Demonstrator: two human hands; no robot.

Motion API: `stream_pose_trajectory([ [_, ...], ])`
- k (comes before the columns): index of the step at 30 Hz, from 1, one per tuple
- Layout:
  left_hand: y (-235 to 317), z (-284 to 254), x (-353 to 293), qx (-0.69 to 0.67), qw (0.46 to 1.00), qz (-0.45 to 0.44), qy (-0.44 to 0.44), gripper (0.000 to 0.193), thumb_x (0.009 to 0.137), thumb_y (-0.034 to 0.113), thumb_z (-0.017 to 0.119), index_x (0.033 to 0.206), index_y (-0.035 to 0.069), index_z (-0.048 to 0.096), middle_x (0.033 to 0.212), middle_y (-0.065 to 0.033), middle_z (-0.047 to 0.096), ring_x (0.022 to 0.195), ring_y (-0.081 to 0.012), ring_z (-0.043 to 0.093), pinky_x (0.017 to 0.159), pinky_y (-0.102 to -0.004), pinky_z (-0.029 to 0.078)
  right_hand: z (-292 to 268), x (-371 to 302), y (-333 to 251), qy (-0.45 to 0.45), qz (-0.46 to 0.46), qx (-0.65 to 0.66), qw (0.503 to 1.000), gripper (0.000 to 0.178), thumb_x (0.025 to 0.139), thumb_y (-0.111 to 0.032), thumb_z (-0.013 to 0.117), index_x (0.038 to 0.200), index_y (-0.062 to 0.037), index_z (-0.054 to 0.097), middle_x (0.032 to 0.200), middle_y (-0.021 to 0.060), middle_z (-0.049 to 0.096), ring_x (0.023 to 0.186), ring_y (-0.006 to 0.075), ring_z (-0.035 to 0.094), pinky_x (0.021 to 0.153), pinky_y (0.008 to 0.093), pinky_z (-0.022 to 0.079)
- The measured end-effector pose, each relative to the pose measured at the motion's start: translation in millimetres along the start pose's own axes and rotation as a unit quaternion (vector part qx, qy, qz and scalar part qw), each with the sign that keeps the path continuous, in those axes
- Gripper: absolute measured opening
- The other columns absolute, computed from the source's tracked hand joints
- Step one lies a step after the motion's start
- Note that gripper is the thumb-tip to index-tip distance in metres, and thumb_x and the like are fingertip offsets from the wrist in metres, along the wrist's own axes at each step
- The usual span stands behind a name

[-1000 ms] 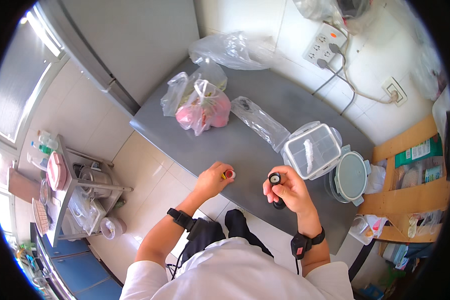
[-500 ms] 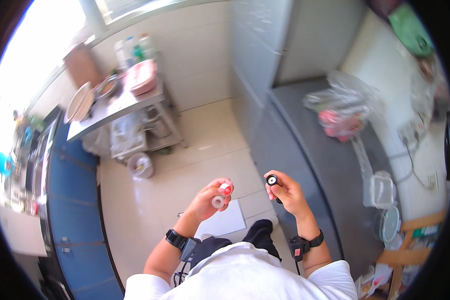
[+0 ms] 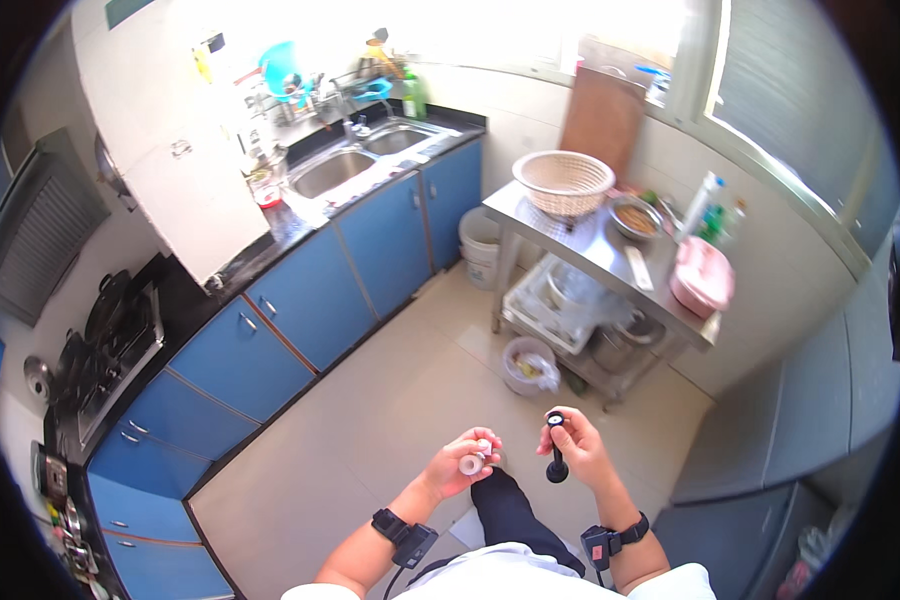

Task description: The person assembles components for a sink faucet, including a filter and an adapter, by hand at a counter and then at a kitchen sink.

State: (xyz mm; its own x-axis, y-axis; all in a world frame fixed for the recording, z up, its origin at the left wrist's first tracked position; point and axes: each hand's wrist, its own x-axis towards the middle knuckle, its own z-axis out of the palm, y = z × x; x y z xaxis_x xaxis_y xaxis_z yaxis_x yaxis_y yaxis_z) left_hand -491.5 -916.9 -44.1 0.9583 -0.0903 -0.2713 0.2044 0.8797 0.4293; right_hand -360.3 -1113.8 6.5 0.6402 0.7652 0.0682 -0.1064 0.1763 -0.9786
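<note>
My left hand (image 3: 452,466) is closed on a small white ring-shaped piece (image 3: 471,464), whose round opening faces up. Another small white bit shows at the fingertips; its kind is too small to tell. To its right, my right hand (image 3: 580,446) grips a slim black flashlight-like stick (image 3: 557,448). One round end with a pale centre sticks out above the thumb, and the wider dark end hangs below the fingers. Both hands are held apart at waist height, above my dark trouser legs and the floor. Each wrist wears a black strap with a small box.
Ahead stands a metal table (image 3: 610,262) with a woven basket (image 3: 564,180), a bowl (image 3: 636,217) and a pink box (image 3: 703,275). A plastic bin (image 3: 527,365) sits beside it. Blue cabinets (image 3: 340,275) with a sink (image 3: 332,172) and stove line the left. A grey fridge (image 3: 800,400) is at right.
My view has swung left, from the fridge and dark counter toward the sink and blue cabinets. Both hands keep their things; the black stick now hangs more upright, showing its length.
</note>
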Motion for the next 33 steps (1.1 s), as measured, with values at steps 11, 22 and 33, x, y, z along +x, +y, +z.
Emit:
stream_pose_trajectory([
  [11,290.4,-90.6,97.6,0.147,0.953,0.140,0.225,0.021,0.088,0.011,0.051,0.108,0.006,0.053,0.104,-0.0058,0.056,0.090,-0.0152,0.058,0.067,-0.0279,0.051,60.7,372.8,35.9,-0.160,0.023,0.029,0.986,0.021,0.096,-0.013,0.048,0.112,0.0005,0.046,0.085,0.0086,0.060,0.078,0.0175,0.063,0.071,0.0283,0.051],
  [22,548.5,-224.5,192.4,0.249,0.875,0.233,0.344,0.019,0.084,0.012,0.062,0.102,0.007,0.057,0.086,-0.0011,0.055,0.077,-0.0098,0.055,0.063,-0.0254,0.049,127.9,705.4,78.2,-0.205,0.101,-0.048,0.972,0.024,0.096,-0.015,0.048,0.114,0.0005,0.048,0.075,0.0067,0.058,0.062,0.0131,0.059,0.056,0.0249,0.048],
  [33,772.2,-308.9,337.6,0.708,0.466,0.263,0.461,0.021,0.074,0.019,0.068,0.090,0.006,0.061,0.095,-0.0152,0.056,0.093,-0.0322,0.053,0.081,-0.0386,0.044,167.5,985.1,116.9,-0.248,0.092,-0.350,0.899,0.033,0.092,-0.023,0.056,0.112,0.0025,0.055,0.068,0.0040,0.056,0.054,0.0091,0.054,0.050,0.0247,0.043],
])
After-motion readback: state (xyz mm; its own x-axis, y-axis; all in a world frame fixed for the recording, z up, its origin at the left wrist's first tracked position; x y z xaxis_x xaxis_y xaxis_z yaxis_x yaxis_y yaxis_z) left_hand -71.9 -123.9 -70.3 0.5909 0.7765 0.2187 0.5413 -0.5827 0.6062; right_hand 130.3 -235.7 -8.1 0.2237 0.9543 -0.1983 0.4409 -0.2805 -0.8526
